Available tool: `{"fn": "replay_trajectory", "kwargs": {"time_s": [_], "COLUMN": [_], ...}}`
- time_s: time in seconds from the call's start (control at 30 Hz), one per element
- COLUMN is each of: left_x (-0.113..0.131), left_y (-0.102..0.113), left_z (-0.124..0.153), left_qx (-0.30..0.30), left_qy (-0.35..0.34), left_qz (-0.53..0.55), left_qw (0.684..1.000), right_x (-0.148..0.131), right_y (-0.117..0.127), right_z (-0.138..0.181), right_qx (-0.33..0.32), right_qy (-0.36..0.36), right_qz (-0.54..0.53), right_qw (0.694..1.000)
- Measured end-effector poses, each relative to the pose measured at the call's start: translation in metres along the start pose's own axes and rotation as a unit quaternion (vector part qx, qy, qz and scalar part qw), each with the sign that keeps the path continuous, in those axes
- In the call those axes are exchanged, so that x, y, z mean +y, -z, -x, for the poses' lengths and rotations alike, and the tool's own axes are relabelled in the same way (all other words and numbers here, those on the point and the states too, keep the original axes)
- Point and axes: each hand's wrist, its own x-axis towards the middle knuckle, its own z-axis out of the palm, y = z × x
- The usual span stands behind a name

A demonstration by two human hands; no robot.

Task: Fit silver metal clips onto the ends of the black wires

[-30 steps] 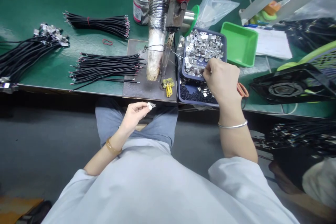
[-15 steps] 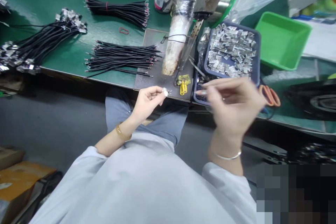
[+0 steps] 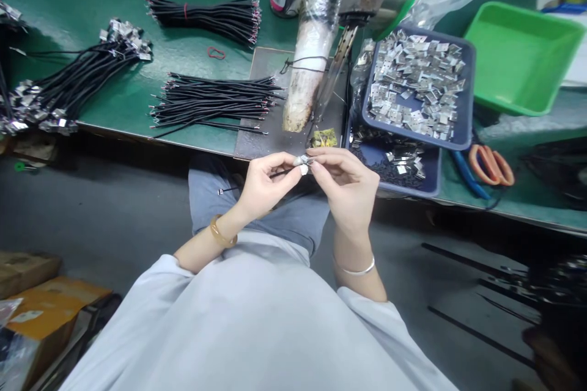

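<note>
My left hand pinches a black cable near a small shiny metal piece at its end; the cable's other end sticks out left of the hand. My right hand meets it there, thumb and forefinger closed at the metal piece. What those fingertips hold is too small to make out. Just beyond the hands, a yellow sponge-like pad lies on the dark board. Above it stands a soldering iron beside a wrapped duct.
Loose black cables and a tied bundle lie at left, near cables with metal ends. At right are a blue tray of metal parts, a lower tray, a green tray and orange-handled scissors.
My right hand has moved left from beside the trays to my left hand, and the fingertips now meet at the metal piece. The view has shifted slightly.
</note>
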Motion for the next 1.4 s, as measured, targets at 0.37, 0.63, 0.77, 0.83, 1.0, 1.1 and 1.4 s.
{"fn": "replay_trajectory", "kwargs": {"time_s": [0.37,0.63,0.77,0.83,1.0,1.1,1.4], "left_x": [-0.006,-0.008,-0.010,-0.011,-0.003,0.003,0.003], "left_y": [0.003,0.008,0.009,0.008,0.005,0.006,0.005], "left_z": [0.000,-0.001,-0.001,0.001,0.002,-0.002,-0.010], "left_qx": [-0.013,-0.023,-0.028,-0.034,-0.070,-0.078,-0.010], "left_qy": [-0.085,-0.219,-0.303,-0.288,-0.034,0.087,0.109], "left_qz": [-0.128,-0.241,-0.330,-0.325,-0.031,0.104,0.125], "left_qw": [0.988,0.945,0.894,0.900,0.997,0.988,0.986], "right_x": [0.003,0.007,0.002,-0.001,-0.001,0.003,0.002], "right_y": [0.007,0.007,0.009,0.008,0.003,0.002,0.004], "right_z": [-0.001,-0.002,-0.002,-0.001,0.006,0.008,0.010], "right_qx": [-0.035,-0.048,-0.048,-0.048,-0.020,0.035,0.054], "right_qy": [-0.004,0.021,0.092,0.114,0.104,0.157,0.328], "right_qz": [0.002,0.025,0.116,0.147,0.106,0.154,0.206], "right_qw": [0.999,0.998,0.988,0.981,0.989,0.975,0.920]}}
